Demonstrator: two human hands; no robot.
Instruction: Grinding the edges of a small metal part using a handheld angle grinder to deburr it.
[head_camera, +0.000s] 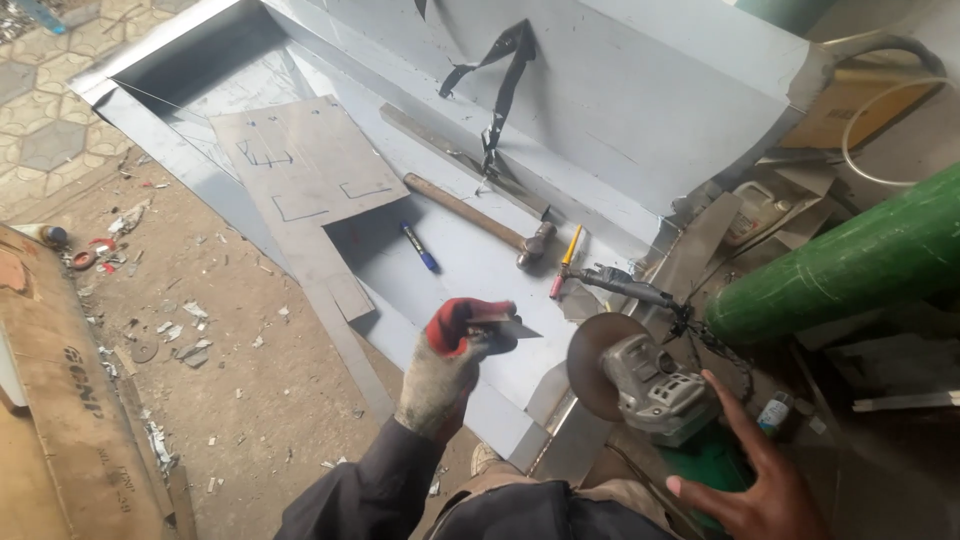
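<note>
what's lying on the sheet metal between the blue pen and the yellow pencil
In the head view, the wooden-handled hammer lies between the blue pen and the yellow pencil, its metal head nearest the pencil, all on the grey sheet metal.

Left hand (447, 372) in grubby grey work glove with red fingers (452, 318), dark sleeve, right hand (748, 478) bare

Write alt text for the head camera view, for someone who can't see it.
A gloved left hand pinches a small metal scrap above folded sheet metal, while the bare right hand reaches, fingers spread, toward an angle grinder. A hammer, blue pen and pencil lie on the sheet beside a green cylinder.
</note>
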